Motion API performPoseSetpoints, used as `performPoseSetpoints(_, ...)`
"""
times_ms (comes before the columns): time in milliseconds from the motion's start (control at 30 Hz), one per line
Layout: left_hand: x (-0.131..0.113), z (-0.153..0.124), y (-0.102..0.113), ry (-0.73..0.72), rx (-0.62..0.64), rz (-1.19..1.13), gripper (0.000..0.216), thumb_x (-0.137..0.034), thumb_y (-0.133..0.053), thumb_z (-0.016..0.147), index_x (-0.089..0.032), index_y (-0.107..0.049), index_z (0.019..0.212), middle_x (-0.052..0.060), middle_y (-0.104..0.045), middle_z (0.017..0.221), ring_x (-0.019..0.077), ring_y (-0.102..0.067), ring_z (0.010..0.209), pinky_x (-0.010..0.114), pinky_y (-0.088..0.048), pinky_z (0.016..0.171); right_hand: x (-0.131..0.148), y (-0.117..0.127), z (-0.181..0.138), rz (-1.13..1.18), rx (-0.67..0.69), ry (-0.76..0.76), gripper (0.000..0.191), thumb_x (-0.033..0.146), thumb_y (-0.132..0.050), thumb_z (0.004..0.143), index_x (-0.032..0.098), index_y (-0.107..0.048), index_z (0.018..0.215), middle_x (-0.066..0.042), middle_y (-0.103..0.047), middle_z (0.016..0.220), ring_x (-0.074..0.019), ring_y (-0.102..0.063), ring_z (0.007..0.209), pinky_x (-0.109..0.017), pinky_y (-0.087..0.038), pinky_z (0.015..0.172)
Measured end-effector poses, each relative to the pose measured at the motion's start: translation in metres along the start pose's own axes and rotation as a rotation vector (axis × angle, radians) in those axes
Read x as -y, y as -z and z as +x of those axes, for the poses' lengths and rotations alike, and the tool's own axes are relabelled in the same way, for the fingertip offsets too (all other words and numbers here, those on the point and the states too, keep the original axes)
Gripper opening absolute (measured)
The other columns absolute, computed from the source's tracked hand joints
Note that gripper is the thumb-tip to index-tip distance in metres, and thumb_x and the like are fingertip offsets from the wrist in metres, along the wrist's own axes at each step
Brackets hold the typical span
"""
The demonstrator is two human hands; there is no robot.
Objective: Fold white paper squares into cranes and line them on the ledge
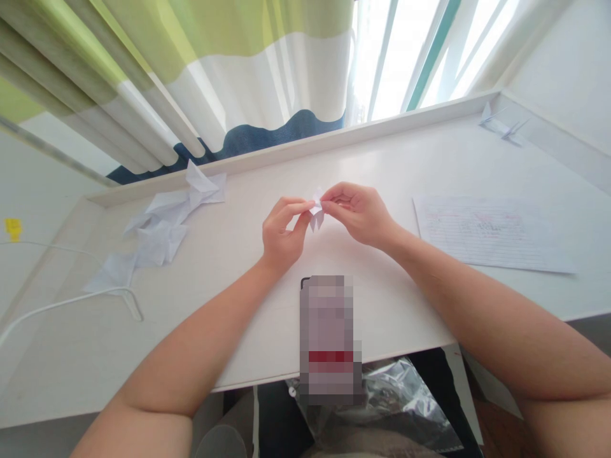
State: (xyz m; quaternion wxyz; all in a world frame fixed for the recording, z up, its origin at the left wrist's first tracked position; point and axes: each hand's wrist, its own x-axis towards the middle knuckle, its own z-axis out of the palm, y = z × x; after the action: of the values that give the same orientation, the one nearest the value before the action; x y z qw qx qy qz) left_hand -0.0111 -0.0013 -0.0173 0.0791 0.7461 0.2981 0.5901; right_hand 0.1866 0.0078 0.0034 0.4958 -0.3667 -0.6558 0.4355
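Folded paper (316,221) held between hands, left side fingertip-pinched by left hand (285,234), right side likewise by right hand (360,213)

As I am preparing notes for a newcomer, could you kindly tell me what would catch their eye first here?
Probably the left hand and right hand, which pinch a small folded paper between them over the middle of the desk. Next might come the green, white and blue curtain beyond the desk's far edge, and the pixelated patch across its near edge.

Left hand (284,234), right hand (361,214) pinching folded paper (316,219) over white desk (272,331); lined sheet (491,235) rightward.
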Motion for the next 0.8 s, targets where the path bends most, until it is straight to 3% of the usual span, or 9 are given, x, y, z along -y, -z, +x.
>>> performPoseSetpoints(267,-0.002,0.001,0.002,-0.043,0.0,0.059,0.015,-0.022,-0.068,0.106,-0.03,-0.079,0.112,0.002,-0.077,0.101,0.0157,-0.074,0.092,0.033,-0.061,0.08,-0.003,0.004,0.003,0.013,-0.055,-0.002,0.016,0.038,-0.075,0.094,0.025,-0.066,0.09,-0.003,-0.076,0.089,-0.0227,-0.075,0.09,-0.046,-0.062,0.089)
performPoseSetpoints(367,-0.001,-0.001,-0.001,0.043,-0.03,0.019,0.009,-0.027,-0.071,0.105,-0.029,-0.078,0.111,0.002,-0.077,0.1,0.0149,-0.075,0.092,0.031,-0.062,0.08,0.001,0.004,0.002,0.033,-0.052,0.012,0.025,0.042,-0.08,0.09,0.026,-0.061,0.095,-0.002,-0.074,0.095,-0.0218,-0.074,0.091,-0.045,-0.063,0.089)
performPoseSetpoints(500,0.004,-0.005,-0.008,0.236,-0.085,-0.075,0.013,-0.039,-0.075,0.104,-0.027,-0.075,0.107,0.001,-0.076,0.097,0.0146,-0.076,0.09,0.031,-0.064,0.083,0.004,0.001,-0.002,-0.084,0.079,0.019,0.043,0.05,-0.09,0.081,0.027,-0.058,0.096,0.0,-0.073,0.093,-0.0206,-0.073,0.083,-0.047,-0.063,0.087)
performPoseSetpoints(667,0.008,-0.008,-0.014,0.326,-0.054,-0.219,0.027,-0.04,-0.083,0.096,-0.028,-0.067,0.115,0.0,-0.075,0.103,0.0136,-0.076,0.092,0.029,-0.064,0.08,-0.004,0.0,-0.002,-0.181,0.084,0.114,0.027,0.048,-0.076,0.095,0.025,-0.063,0.087,-0.002,-0.076,0.088,-0.0218,-0.073,0.086,-0.047,-0.063,0.089)
performPoseSetpoints(800,0.008,-0.009,-0.014,0.371,-0.03,-0.197,0.027,-0.028,-0.08,0.095,-0.028,-0.063,0.116,-0.001,-0.074,0.101,0.0125,-0.075,0.089,0.027,-0.061,0.076,-0.006,0.003,-0.001,-0.278,0.031,0.147,0.014,0.034,-0.07,0.094,0.026,-0.063,0.086,-0.002,-0.076,0.087,-0.0223,-0.072,0.085,-0.045,-0.062,0.085)
